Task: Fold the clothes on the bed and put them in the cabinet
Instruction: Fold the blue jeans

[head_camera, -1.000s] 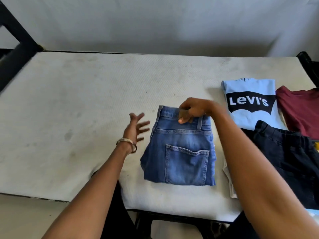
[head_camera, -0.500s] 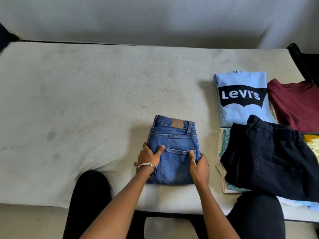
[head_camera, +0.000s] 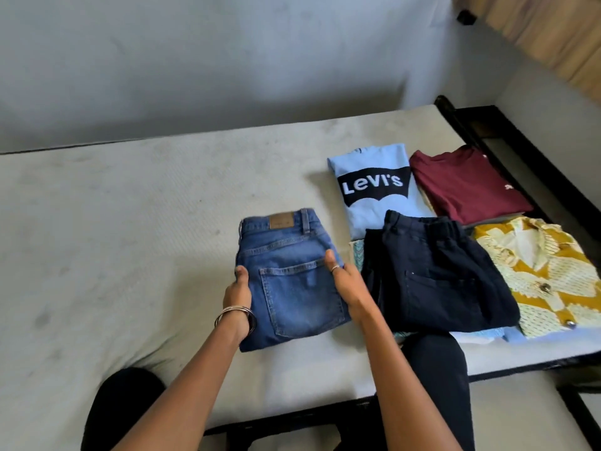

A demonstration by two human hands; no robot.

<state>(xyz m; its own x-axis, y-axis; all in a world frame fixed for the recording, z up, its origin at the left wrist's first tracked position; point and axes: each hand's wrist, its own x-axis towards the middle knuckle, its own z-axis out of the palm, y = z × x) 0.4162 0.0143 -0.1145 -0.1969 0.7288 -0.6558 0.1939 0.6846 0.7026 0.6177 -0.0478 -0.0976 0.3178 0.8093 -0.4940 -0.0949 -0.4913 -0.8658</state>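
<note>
Folded blue jeans (head_camera: 289, 275) lie back pocket up near the front edge of the bare mattress (head_camera: 130, 222). My left hand (head_camera: 238, 296) grips their left edge, thumb on top. On the right edge, my right hand (head_camera: 344, 281) holds the jeans the same way, thumb on the denim and fingers tucked under. Just to the right lie folded dark trousers (head_camera: 435, 271), a light blue Levi's shirt (head_camera: 374, 187), a maroon shirt (head_camera: 468, 187) and a yellow patterned shirt (head_camera: 546, 271). No cabinet is in view.
A black bed frame (head_camera: 507, 151) runs along the right side and front of the mattress. A grey wall (head_camera: 227, 60) stands behind the bed. A curtain (head_camera: 553, 34) hangs at the top right. My knees in black trousers press against the mattress front.
My right hand left the waistband and my left hand came in; both now hold the jeans by their sides. The view has swung right, and the jeans sit slightly turned.
</note>
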